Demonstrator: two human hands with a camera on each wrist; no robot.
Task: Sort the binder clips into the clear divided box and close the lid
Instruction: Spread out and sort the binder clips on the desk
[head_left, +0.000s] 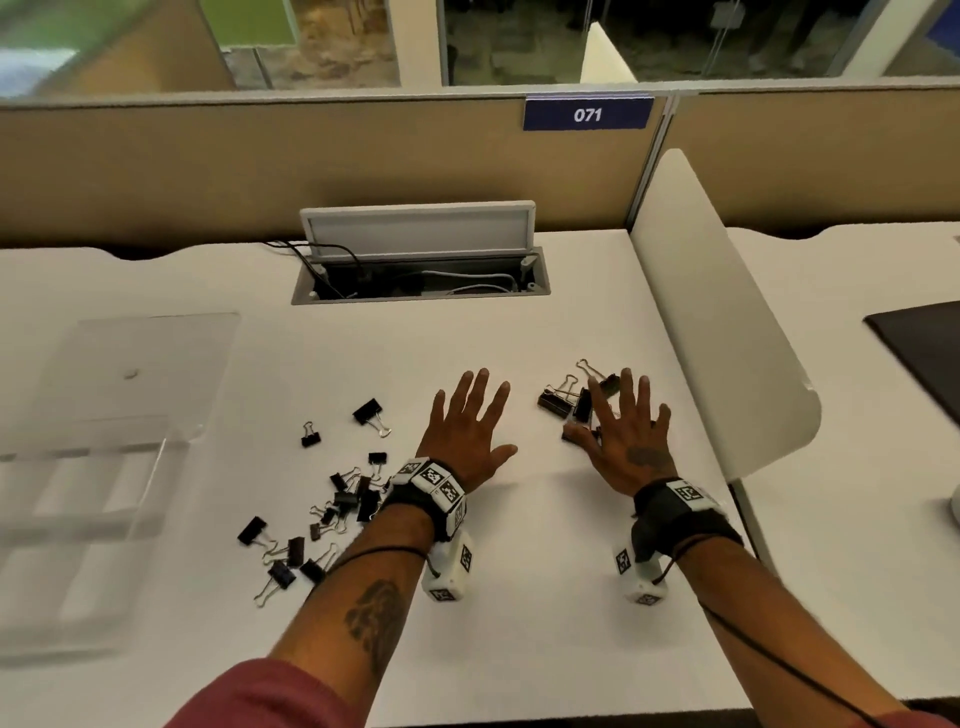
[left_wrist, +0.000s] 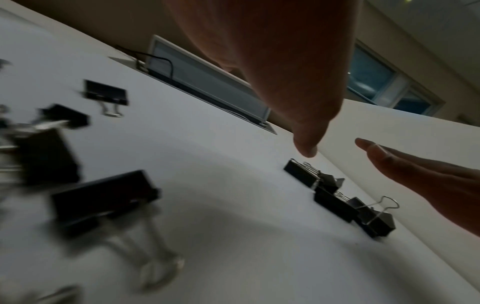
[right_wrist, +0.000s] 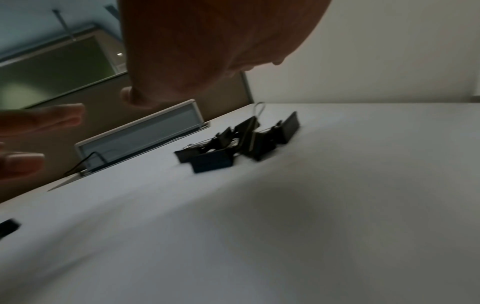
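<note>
Both hands hover palm-down over the white desk (head_left: 519, 597) with fingers spread and straight, holding nothing. The right hand (head_left: 626, 436) is above a small cluster of large black binder clips (head_left: 566, 400); from the head view its thumb and fingers overlap some of them, but whether they touch cannot be told, and the right wrist view shows the cluster lying just ahead of the palm. The left hand (head_left: 467, 426) is over bare desk, with a scattered pile of mixed clips (head_left: 332, 504) just to its left, near the wrist. The clear divided box (head_left: 83, 519) sits well apart at the desk's left edge, its lid (head_left: 135, 374) swung open behind it. Farther back are an open cable hatch (head_left: 421, 260), a tan partition bearing a blue tag (head_left: 587, 113) reading 071, and a white divider (head_left: 717, 312) on the right.
</note>
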